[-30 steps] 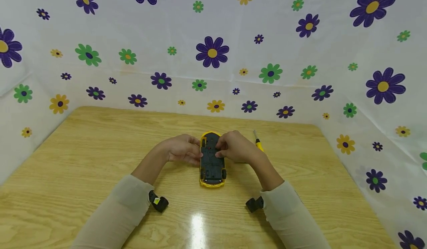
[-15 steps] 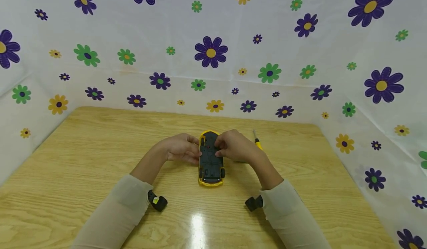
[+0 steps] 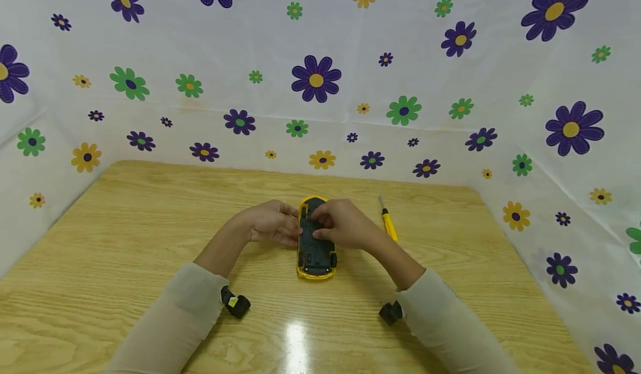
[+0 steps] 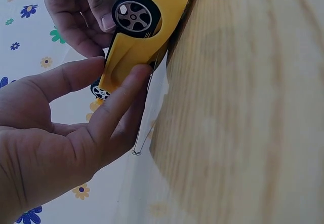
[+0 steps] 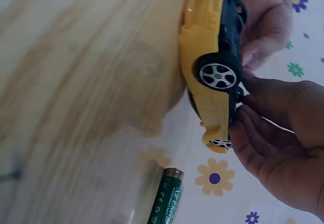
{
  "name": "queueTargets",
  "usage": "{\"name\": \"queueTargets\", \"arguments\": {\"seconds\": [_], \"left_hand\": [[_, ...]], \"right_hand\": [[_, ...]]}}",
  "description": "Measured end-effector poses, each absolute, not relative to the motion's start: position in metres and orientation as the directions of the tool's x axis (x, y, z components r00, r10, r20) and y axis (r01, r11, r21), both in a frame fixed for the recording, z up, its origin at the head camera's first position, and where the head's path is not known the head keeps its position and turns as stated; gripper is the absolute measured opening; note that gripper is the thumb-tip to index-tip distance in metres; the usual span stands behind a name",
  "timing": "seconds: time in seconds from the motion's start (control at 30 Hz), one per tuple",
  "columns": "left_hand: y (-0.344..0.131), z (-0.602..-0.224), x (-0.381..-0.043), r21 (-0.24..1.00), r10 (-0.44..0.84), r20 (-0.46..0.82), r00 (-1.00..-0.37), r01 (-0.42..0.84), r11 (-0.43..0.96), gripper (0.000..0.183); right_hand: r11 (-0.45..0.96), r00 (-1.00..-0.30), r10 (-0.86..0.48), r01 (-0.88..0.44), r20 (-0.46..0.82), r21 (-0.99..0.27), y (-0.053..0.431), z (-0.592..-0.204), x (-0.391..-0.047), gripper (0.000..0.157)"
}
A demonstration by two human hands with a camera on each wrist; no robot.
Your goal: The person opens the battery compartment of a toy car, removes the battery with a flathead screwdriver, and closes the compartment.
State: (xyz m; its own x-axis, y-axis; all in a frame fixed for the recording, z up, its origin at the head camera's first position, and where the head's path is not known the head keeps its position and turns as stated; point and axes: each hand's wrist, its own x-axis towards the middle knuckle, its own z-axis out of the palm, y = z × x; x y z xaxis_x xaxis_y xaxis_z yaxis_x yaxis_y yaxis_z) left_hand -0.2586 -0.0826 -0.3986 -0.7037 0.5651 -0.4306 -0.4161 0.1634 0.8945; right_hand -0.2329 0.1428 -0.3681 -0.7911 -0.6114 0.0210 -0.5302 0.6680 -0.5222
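A yellow toy car (image 3: pixel 316 258) lies upside down on the wooden table, its black underside facing up. My left hand (image 3: pixel 272 224) holds the car by its left flank; in the left wrist view the fingers press on the yellow body (image 4: pixel 129 57) beside a wheel (image 4: pixel 134 15). From the right, my right hand (image 3: pixel 345 226) reaches over the underside with bent fingers, thumb and fingertips at the black base. Those fingertips hide part of it, and I cannot tell whether something small is pinched there. The right wrist view shows the same fingertips (image 5: pixel 238 127) close against the base.
A yellow-handled screwdriver (image 3: pixel 389 225) lies right of my right hand. A green battery (image 5: pixel 166 198) shows low in the right wrist view. Flower-printed white cloth (image 3: pixel 250 40) rises behind the wooden table (image 3: pixel 165 212) and along its sides.
My right hand has shifted left across the car's underside, bringing more of the screwdriver handle into sight. The left hand keeps its hold and the car stays almost in place.
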Motion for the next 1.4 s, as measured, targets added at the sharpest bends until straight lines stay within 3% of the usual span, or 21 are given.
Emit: {"name": "queueTargets", "arguments": {"seconds": [0.43, 0.8, 1.4], "left_hand": [[-0.081, -0.396, -0.258, 0.899, 0.572, -0.422, -0.704, -0.407, 0.163, 0.067], [-0.086, -0.383, -0.252, 0.927, 0.506, -0.372, -0.778, -0.292, 0.234, 0.058], [-0.099, -0.384, -0.235, 0.869, 0.398, -0.477, -0.784, -0.354, 0.345, 0.037]], "right_hand": [[0.723, -0.837, -0.547, -0.482, 0.016, -0.495, 0.138, -0.372, -0.224, 0.042], [0.729, -0.842, -0.539, -0.468, 0.003, -0.500, 0.139, -0.371, -0.222, 0.042], [0.734, -0.844, -0.537, -0.472, 0.009, -0.489, 0.140, -0.370, -0.220, 0.041]]}}
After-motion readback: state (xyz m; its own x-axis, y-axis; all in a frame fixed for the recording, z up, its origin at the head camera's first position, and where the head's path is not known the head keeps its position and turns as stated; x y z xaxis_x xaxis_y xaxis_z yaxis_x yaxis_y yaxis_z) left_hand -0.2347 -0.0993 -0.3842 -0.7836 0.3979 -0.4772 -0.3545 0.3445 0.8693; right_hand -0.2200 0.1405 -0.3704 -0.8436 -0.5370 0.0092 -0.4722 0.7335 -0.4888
